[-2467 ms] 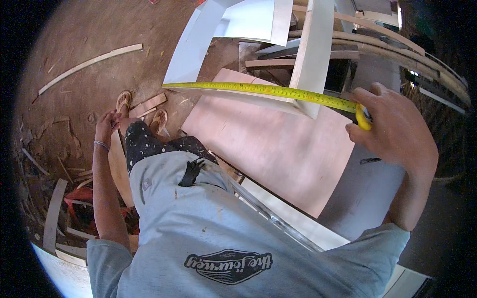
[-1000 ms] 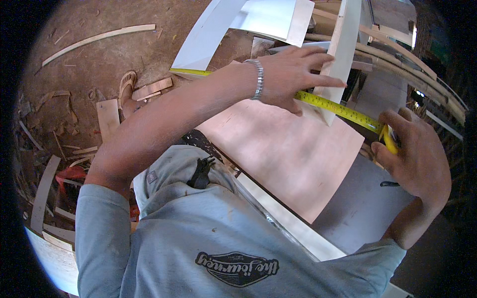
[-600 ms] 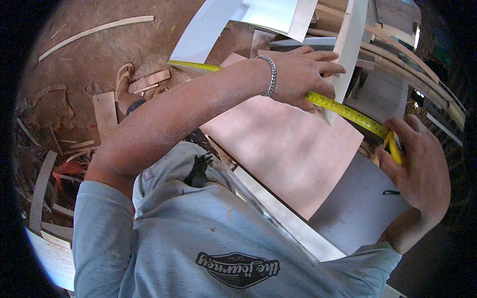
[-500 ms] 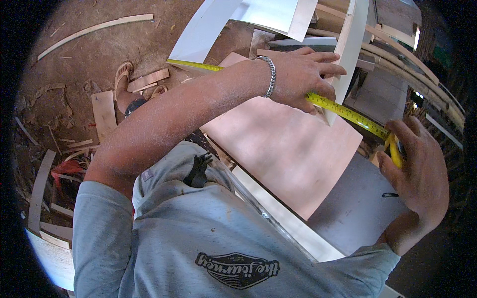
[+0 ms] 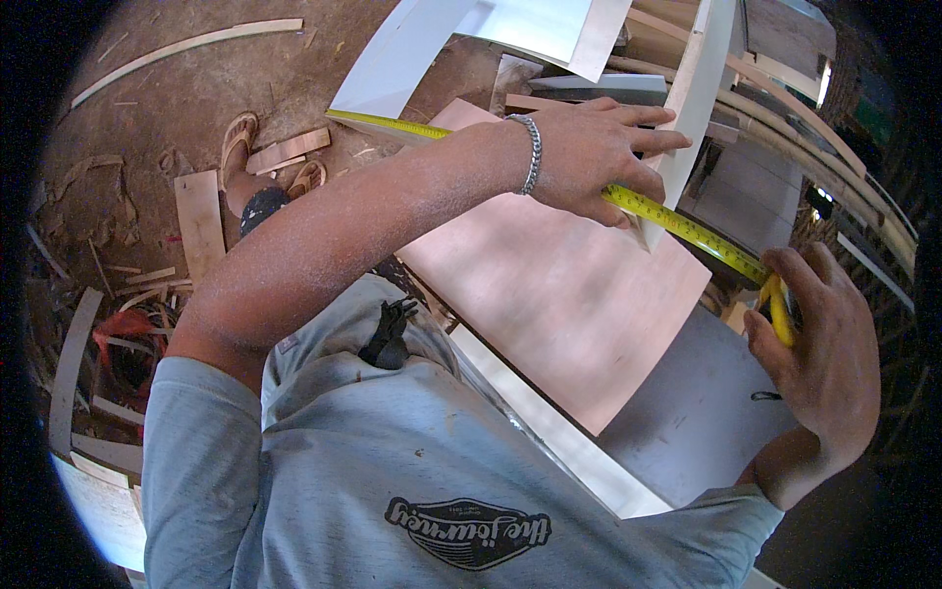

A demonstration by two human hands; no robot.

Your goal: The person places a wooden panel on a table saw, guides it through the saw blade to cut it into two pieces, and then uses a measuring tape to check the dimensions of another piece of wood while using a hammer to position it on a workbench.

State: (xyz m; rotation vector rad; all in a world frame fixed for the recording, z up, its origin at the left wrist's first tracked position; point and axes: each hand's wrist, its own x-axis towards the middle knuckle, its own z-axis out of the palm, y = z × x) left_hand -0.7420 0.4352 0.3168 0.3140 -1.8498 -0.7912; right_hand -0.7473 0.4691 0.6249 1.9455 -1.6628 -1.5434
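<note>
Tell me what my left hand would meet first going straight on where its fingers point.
Probably the white panel: fingers of your left hand overlap it in view, though contact is unclear.

A grey tabletop (image 5: 677,417) bears a pinkish plywood sheet (image 5: 559,304), lying flat. The brown dirt floor (image 5: 196,108) carries a long pale wood strip (image 5: 253,30), a short wood block (image 5: 289,150) and scattered offcuts (image 5: 152,278).

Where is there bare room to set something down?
The pink sheet has a wide patch between the tape measure and the gray board. Dirt floor lies open between the curved strip and white panel. It is crowded around the left hand and among the lower-left scraps.
</note>
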